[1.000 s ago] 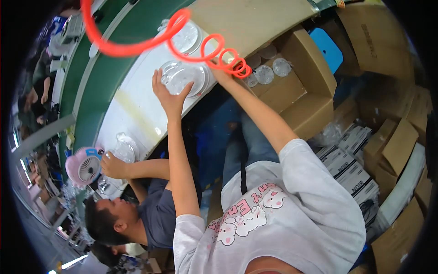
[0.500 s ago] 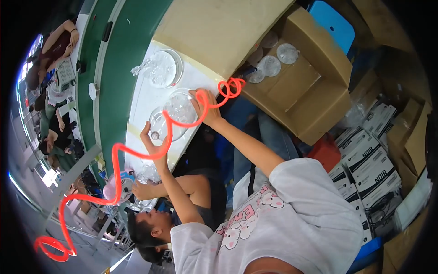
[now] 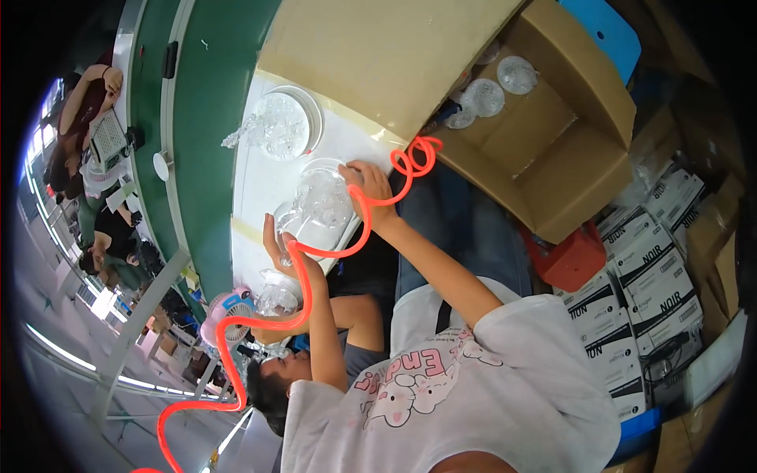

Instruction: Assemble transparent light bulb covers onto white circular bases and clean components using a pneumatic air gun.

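Observation:
A clear, textured piece with a rounded body and a narrower end lies over a round clear-rimmed base on the white tabletop. My right hand curls its fingers over the far right rim of this piece. At its narrow end my left hand has straight fingers on one side and the thumb on the other, with clear material between them; the exact contact is hard to make out. A similar clear piece rests in a round white dish farther off. Part of a red coiled hose crosses in front of both hands.
An open cardboard box at the right holds several clear round pieces. A cardboard sheet covers part of the table. Beside my left arm sits a co-worker, near another clear piece and a small fan. Stacked white cartons stand at right.
My left hand has come closer to my right hand, around the narrow end of the clear piece. The piece has shifted slightly, the view has turned a little, and the hose has swung.

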Tool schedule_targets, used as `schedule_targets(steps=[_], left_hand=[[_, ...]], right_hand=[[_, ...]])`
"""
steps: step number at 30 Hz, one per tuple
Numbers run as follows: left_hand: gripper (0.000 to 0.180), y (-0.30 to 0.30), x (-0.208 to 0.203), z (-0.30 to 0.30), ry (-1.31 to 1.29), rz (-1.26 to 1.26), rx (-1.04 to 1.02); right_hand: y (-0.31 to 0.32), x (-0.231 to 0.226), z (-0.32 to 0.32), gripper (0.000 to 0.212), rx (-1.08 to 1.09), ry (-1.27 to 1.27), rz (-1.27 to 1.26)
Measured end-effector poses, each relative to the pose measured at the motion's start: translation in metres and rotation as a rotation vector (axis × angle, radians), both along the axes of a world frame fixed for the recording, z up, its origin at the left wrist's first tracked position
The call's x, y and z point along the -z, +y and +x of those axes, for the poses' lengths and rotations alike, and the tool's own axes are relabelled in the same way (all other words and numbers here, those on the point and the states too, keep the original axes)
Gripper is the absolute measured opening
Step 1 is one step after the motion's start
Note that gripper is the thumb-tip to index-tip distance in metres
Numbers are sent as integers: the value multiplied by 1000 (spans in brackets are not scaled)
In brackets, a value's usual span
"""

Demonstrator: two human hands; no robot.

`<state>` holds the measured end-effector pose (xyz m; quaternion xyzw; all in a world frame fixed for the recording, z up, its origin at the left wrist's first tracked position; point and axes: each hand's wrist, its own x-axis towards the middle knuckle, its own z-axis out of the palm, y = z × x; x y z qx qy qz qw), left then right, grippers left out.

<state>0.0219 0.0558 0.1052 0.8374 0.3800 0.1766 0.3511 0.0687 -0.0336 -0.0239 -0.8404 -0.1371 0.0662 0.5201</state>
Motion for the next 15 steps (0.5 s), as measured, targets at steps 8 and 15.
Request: schedule_targets(steps=[8, 15], left_hand=[[39, 4, 4, -7, 16, 73, -5], [39, 6, 7, -7, -48, 50, -1]], right_hand=[[15, -66, 5, 32, 67, 198, 307], [24, -81, 6, 37, -127, 11, 407]])
